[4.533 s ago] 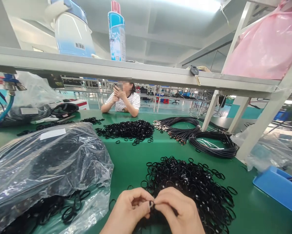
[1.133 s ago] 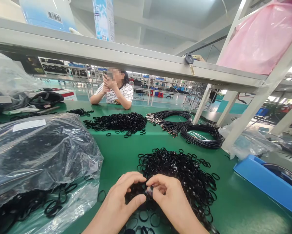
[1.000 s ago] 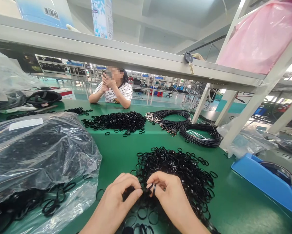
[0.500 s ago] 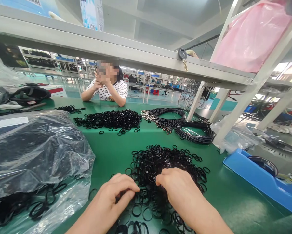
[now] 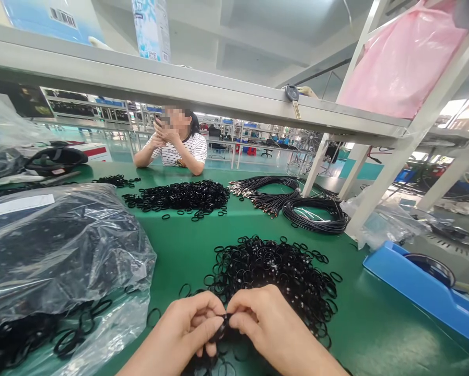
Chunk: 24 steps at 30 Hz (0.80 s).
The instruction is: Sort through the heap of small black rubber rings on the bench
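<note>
My left hand [image 5: 193,326] and my right hand [image 5: 260,318] meet at the near edge of a heap of black rings [image 5: 271,266]. Between their fingertips is a small black ring [image 5: 220,330], pinched from both sides. Fingers cover part of it, so its full outline is hidden. The heap spreads over the green tabletop [image 5: 179,240] just beyond my hands, with loose rings around its edges. Left of my left hand lies a clear plastic bag [image 5: 73,250] full of black pieces, with more black rings at its near side.
Farther back are a second pile of black rings [image 5: 183,196] and coiled black cables [image 5: 316,214]. A blue tape dispenser [image 5: 422,292] stands at right. A shelf beam [image 5: 219,86] with a hanging key [image 5: 293,96] crosses above. A person [image 5: 175,141] sits opposite, leaning on the table.
My right hand has moved left and down from the heap to meet my left hand. A black ring now shows between their fingertips. The camera view has tilted slightly.
</note>
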Each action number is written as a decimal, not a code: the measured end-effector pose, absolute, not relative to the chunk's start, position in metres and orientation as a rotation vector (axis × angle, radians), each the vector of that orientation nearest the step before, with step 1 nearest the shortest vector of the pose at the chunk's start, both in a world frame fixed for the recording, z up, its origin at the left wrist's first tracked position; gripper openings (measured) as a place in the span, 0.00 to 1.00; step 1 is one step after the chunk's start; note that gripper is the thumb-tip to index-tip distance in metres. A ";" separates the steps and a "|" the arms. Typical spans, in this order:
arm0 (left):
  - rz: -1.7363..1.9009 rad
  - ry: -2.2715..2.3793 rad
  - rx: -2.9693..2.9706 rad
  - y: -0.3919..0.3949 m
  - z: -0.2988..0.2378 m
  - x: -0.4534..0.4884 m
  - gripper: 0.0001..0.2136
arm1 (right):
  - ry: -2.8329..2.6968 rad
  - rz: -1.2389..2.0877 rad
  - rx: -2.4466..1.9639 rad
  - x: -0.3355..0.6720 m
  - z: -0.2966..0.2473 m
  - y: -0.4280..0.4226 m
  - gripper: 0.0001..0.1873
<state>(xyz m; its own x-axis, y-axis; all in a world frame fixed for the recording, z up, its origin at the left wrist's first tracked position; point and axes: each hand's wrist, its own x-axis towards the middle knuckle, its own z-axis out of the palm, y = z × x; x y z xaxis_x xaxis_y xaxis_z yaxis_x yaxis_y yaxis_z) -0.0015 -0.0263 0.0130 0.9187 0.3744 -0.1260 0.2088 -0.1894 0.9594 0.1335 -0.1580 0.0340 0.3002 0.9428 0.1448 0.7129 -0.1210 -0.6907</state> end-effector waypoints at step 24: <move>0.450 0.559 2.040 -0.008 0.005 -0.004 0.12 | -1.344 0.134 -1.835 0.137 0.026 -0.152 0.16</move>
